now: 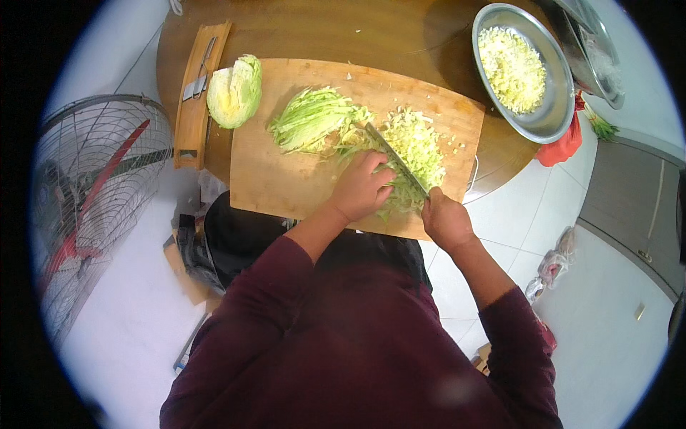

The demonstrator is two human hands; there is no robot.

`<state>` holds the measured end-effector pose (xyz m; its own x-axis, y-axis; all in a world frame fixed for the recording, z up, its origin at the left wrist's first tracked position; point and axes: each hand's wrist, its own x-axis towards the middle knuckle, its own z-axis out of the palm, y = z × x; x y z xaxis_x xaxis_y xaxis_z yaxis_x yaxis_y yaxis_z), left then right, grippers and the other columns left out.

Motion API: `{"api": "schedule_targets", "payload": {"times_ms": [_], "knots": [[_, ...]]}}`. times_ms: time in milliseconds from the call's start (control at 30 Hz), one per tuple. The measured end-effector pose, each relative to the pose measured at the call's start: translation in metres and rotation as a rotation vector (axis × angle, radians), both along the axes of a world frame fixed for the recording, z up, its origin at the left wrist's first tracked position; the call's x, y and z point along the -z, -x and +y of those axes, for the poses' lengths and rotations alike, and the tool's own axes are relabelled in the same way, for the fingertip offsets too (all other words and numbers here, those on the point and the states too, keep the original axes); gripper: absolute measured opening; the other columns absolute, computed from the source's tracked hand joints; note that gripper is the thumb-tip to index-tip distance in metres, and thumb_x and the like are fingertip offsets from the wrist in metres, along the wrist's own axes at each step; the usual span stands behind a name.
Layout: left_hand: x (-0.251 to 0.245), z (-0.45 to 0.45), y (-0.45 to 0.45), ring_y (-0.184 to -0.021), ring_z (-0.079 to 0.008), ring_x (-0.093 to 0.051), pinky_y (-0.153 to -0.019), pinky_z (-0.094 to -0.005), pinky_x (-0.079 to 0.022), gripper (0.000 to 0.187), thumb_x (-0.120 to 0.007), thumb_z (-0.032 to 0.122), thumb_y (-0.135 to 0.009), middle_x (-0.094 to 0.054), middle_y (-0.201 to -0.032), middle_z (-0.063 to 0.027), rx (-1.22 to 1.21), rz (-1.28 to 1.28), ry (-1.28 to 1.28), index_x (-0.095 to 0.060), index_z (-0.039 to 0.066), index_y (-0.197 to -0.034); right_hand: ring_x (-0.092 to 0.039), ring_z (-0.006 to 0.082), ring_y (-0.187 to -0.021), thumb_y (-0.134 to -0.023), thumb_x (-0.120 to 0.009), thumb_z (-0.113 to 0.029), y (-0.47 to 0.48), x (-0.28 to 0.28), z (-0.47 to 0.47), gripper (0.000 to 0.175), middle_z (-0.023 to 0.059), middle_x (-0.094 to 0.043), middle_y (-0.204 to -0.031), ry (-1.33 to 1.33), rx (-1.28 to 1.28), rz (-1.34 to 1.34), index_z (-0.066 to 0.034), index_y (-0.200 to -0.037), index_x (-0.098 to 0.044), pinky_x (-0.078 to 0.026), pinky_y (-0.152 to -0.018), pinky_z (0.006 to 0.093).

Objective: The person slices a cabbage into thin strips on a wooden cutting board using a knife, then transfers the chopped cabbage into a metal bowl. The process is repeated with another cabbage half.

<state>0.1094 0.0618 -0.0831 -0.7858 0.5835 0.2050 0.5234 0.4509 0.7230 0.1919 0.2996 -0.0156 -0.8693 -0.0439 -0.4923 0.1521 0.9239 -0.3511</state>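
My right hand [449, 221] grips the handle of a kitchen knife [395, 158], whose blade slants up and left over the wooden cutting board [278, 185]. Beside the blade, my left hand [364, 182] presses with bent fingers on shredded cabbage [402, 194]. Right of the blade lies a heap of finely chopped cabbage [417, 140]. A pile of longer cabbage strips [313, 120] rests left of it on the board. At the board's upper left corner sits a larger cut piece of cabbage [236, 92].
A metal basin [558, 102] holding chopped cabbage [512, 69] stands at the right of the wooden table [332, 29]. Left of the board lies a wooden slicer [187, 126]. A wire fan guard [102, 177] stands at the far left. A red plastic bag [561, 140] hangs near the basin.
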Motion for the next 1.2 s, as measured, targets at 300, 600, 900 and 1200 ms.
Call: {"api": "schedule_targets", "payload": {"times_ms": [300,600,900,1200], "knots": [[-0.012,-0.003,-0.007,-0.117,-0.0359,-0.062,-0.097,-0.0463,-0.055,0.025,-0.086,0.016,-0.081,-0.062,-0.122,-0.0109,-0.053,0.117,0.037,-0.075,0.012,-0.103,-0.072,0.0502,-0.076,-0.107,-0.061,-0.021,-0.012,-0.033,0.006,0.021,0.0284,-0.073,-0.084,0.069,0.042,0.152,-0.0016,-0.103,-0.055,-0.059,-0.069,0.0592],[0.003,0.003,-0.008,-0.104,-0.0341,-0.063,-0.093,-0.0482,-0.055,0.015,-0.084,0.013,-0.082,-0.064,-0.108,-0.0088,-0.013,0.091,0.034,-0.073,0.011,-0.092,-0.076,0.0477,-0.079,-0.105,-0.059,-0.019,-0.001,-0.008,-0.016,0.02,0.0287,-0.074,-0.081,-0.016,0.002,0.012,0.0006,-0.104,-0.056,-0.061,-0.074,0.058],[-0.011,-0.006,-0.023,-0.105,-0.032,-0.065,-0.091,-0.0459,-0.056,0.01,-0.082,0.012,-0.083,-0.066,-0.105,-0.0072,-0.117,0.14,0.019,-0.075,0.012,-0.091,-0.073,0.0513,-0.08,-0.107,-0.061,-0.021,-0.019,-0.03,0.0,0.023,0.0296,-0.074,-0.086,0.086,0.082,0.093,0.0008,-0.107,-0.057,-0.059,-0.076,0.0603],[0.004,-0.003,-0.024,-0.101,-0.0309,-0.067,-0.089,-0.0444,-0.056,0.008,-0.08,0.01,-0.083,-0.067,-0.102,-0.0062,-0.047,0.158,0.027,-0.074,0.01,-0.088,-0.074,0.0518,-0.082,-0.107,-0.057,-0.024,-0.035,0.016,-0.035,0.026,0.0324,-0.074,-0.085,0.042,0.182,0.043,0.0017,-0.107,-0.057,-0.06,-0.078,0.0605]]}}
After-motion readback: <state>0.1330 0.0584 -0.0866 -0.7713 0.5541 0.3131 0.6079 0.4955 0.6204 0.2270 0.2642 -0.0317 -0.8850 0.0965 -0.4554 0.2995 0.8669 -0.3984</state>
